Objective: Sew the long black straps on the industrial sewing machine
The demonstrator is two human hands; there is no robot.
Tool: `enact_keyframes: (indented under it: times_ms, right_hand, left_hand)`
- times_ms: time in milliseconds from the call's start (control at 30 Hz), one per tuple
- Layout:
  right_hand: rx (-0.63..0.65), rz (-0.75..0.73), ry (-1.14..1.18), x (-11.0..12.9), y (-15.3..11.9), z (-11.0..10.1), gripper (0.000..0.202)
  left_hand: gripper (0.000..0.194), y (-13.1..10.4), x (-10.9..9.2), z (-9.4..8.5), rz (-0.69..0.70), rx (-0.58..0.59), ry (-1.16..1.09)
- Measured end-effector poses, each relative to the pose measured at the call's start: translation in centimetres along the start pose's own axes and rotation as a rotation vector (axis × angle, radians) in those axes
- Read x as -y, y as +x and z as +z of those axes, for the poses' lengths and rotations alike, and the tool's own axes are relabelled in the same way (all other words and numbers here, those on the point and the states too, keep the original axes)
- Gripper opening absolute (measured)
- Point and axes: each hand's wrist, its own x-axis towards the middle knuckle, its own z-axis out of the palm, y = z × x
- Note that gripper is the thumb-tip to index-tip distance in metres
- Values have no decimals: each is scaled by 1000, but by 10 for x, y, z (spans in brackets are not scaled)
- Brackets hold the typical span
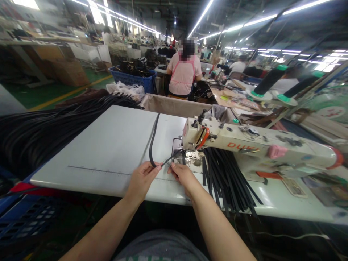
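Observation:
A long black strap [152, 145] curves over the white table toward the sewing machine's needle area. My left hand [141, 178] pinches this strap between thumb and fingers, just left of the machine. Close beside it, my right hand [182, 174] is closed, thumb against fingers, at the strap's narrow stretch. Something thin and metallic shows at its fingertips, too small to name. The strap runs on past both hands to the presser foot of the sewing machine [223, 139]. A bundle of black strips [228, 181] hangs over the table's front edge, right of my right hand.
A large heap of black straps [40, 127] lies left of the white table [108, 145]. Behind it stand a fabric-lined bin [174, 105] and a blue crate [133, 78]. A person in pink [183, 74] sits farther back. Thread cones [269, 81] stand at right.

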Motion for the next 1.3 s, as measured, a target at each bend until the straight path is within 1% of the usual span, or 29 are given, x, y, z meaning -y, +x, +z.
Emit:
enact_keyframes:
  times_ms: [333, 433, 500, 633, 733, 800, 900, 1000, 1067, 1133, 1200, 1267, 1300]
  right_hand:
    - [-30, -22, -48, -8, 6, -2, 48]
    - [-22, -34, -48, -8, 6, -2, 51]
    - [-7, -40, -42, -6, 4, -2, 53]
    - [15, -33, -14, -7, -9, -2, 55]
    - [2, 6, 18, -11, -24, -6, 53]
    - [9, 38, 27, -14, -32, -11, 45]
    - [56, 71, 14, -17, -42, -22, 28]
    - [53, 76, -15, -16, -51, -32, 23]
    - [-3, 17, -50, -14, -58, -38, 20]
    - [-69, -68, -79, -11, -66, -42, 16]
    - [-130, -137, -86, -6, -73, -46, 16]
    - [-188, -184, -37, 1, -80, -51, 21]
    - [-224, -194, 13, 6, -82, -56, 27]
  left_hand:
    - [38, 0, 0, 1, -30, 23, -40]
    - [40, 3, -1, -1, -21, 75, -4]
    - [43, 5, -5, -4, -7, 142, 50]
    - [52, 10, -13, -12, -1, 288, 160]
    - [53, 16, -15, -21, -28, 333, 211]
    - [51, 22, -16, -28, -58, 356, 233]
    - [50, 32, -17, -38, -108, 394, 256]
    - [47, 43, -20, -45, -131, 403, 333]
    - [45, 53, -20, -48, -116, 362, 385]
    - [50, 65, -17, -49, -56, 261, 384]
    - [60, 77, -12, -49, 68, 91, 344]
    - [70, 85, -4, -48, 221, -75, 349]
    - [71, 88, 0, -47, 287, -108, 388]
